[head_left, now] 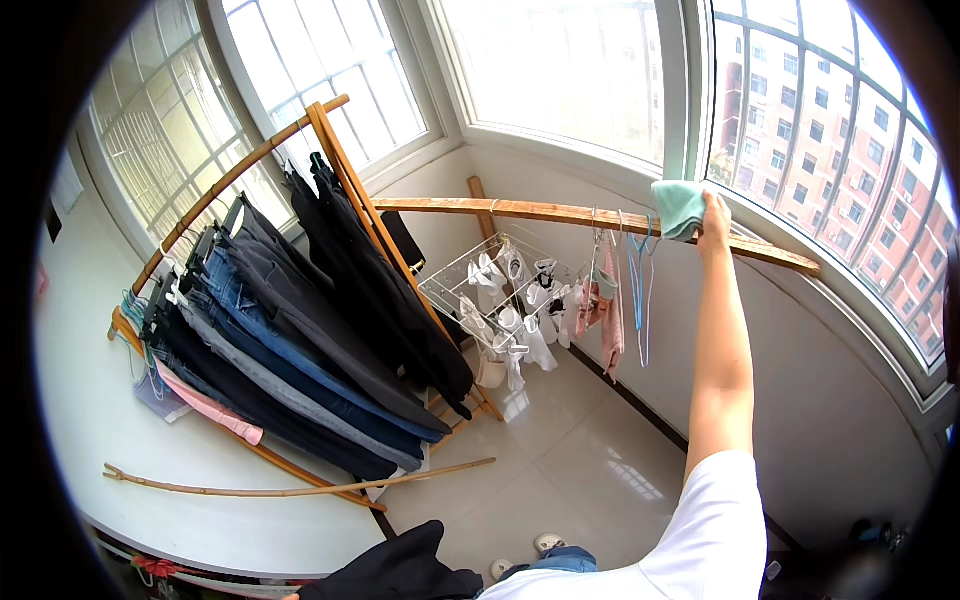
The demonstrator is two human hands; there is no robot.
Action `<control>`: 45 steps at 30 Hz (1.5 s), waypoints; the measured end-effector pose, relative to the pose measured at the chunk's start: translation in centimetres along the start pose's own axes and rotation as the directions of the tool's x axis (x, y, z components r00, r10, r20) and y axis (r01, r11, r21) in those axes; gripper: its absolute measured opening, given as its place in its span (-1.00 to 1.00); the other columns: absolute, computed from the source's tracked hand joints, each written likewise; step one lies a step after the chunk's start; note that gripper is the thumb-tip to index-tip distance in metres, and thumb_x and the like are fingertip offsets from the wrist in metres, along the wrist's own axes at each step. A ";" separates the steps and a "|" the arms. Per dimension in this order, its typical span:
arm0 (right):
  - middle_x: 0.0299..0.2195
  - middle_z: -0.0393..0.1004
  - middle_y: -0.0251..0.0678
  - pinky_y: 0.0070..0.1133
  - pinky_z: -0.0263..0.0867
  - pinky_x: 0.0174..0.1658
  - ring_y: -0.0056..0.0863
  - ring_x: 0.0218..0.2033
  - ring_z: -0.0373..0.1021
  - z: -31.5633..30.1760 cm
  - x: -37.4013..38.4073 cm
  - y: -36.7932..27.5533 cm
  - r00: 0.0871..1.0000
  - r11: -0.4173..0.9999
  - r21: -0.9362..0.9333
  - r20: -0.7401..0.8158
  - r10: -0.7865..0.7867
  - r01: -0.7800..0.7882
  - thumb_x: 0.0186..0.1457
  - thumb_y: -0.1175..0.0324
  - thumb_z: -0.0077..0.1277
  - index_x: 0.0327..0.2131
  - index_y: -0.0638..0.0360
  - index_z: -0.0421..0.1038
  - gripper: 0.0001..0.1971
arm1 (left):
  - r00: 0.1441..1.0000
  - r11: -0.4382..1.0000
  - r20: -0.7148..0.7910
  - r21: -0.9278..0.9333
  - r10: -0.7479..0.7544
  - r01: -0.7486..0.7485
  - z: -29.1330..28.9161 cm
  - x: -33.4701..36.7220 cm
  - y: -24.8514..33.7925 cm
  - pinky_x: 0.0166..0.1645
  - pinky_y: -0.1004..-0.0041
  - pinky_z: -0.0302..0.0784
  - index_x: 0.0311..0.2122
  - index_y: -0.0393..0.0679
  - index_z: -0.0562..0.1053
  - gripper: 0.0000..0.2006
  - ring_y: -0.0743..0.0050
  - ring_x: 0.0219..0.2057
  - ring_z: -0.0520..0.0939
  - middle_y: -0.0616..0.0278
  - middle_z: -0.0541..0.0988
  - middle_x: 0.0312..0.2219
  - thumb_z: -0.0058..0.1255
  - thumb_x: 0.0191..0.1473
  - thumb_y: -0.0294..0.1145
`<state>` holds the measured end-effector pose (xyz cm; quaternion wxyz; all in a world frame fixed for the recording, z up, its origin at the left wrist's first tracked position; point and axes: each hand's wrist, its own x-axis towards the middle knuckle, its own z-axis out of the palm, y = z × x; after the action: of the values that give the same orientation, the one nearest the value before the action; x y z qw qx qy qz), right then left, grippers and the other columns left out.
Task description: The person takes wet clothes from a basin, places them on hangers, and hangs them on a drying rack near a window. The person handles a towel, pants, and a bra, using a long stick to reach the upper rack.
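Note:
My right arm reaches out to a wooden rail below the windows. In my right hand is a folded mint-green cloth, gripped against the top of the rail. Just left of it, blue and white wire hangers hang without clothes. Of my left hand only a sliver of skin shows at the lower edge, beside a black garment. Its fingers are out of sight, so whether it grips that garment cannot be made out.
A wooden rack full of hanging trousers stands left. Socks hang from a white wire clip dryer, beside a pink garment. A bamboo pole crosses low in front. Barred windows line the wall above the tiled floor.

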<state>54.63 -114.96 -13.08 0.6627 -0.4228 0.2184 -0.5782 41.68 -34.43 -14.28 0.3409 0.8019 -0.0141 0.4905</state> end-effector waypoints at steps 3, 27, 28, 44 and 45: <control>-0.51 0.35 -0.48 -0.62 0.12 -0.58 -0.66 -0.52 0.28 -1.0 0.3 -2.6 0.990 0.996 0.065 -0.125 0.067 -0.060 0.03 0.26 -0.04 -0.35 0.09 0.41 -0.84 | 1.000 1.000 0.012 0.004 -0.010 0.010 0.1 -0.3 -0.9 -0.44 0.34 0.36 -0.43 -0.25 0.43 -0.56 0.28 -0.58 0.43 0.11 0.45 -0.60 -0.17 0.10 0.01; -0.09 0.25 0.03 -0.30 0.24 -0.06 -0.08 -0.06 0.25 0.0 -12.7 8.3 0.989 0.272 -0.960 0.028 -0.145 0.068 -0.02 0.22 0.04 -0.14 0.30 0.27 -0.58 | 0.998 0.999 0.034 0.003 -0.052 0.052 1.3 -0.5 -1.4 -0.48 0.40 0.36 -0.38 -0.34 0.45 -0.67 0.32 -0.60 0.43 0.09 0.48 -0.59 -0.18 0.10 -0.22; -0.09 0.26 0.03 -0.30 0.25 -0.06 -0.08 -0.06 0.26 0.1 -12.7 8.6 0.996 0.244 -0.969 0.010 -0.093 0.032 -0.02 0.22 0.04 -0.17 0.29 0.29 -0.60 | 0.998 0.999 0.027 -0.006 -0.054 0.054 1.3 -0.3 -0.6 -0.46 0.40 0.37 -0.37 -0.34 0.45 -0.68 0.31 -0.59 0.44 0.08 0.48 -0.58 -0.19 0.10 -0.24; -0.43 0.44 0.09 -0.17 0.27 -0.27 0.09 -0.33 0.37 -1.3 -11.9 7.7 0.967 0.310 -0.936 0.094 -0.238 0.167 0.12 0.28 -0.20 -0.43 0.28 0.35 -0.75 | 0.988 0.991 0.126 -0.081 -0.094 0.104 0.9 -0.7 -0.9 -0.32 0.38 0.42 -0.35 -0.32 0.44 -0.76 0.27 -0.50 0.47 0.09 0.49 -0.52 -0.21 0.03 -0.38; -0.43 0.44 0.09 -0.17 0.28 -0.26 0.09 -0.33 0.37 -1.1 -11.9 7.4 0.966 0.301 -0.938 0.099 -0.239 0.170 0.12 0.29 -0.21 -0.43 0.29 0.35 -0.76 | 0.985 0.991 0.133 -0.074 -0.105 0.116 0.8 -0.9 -1.4 -0.33 0.38 0.42 -0.35 -0.32 0.44 -0.76 0.28 -0.50 0.47 0.09 0.49 -0.52 -0.21 0.03 -0.37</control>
<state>55.29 -104.14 -22.10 0.2103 -0.7340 0.4758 -0.4366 42.37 -34.06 -15.96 0.3982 0.8170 -0.0115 0.4170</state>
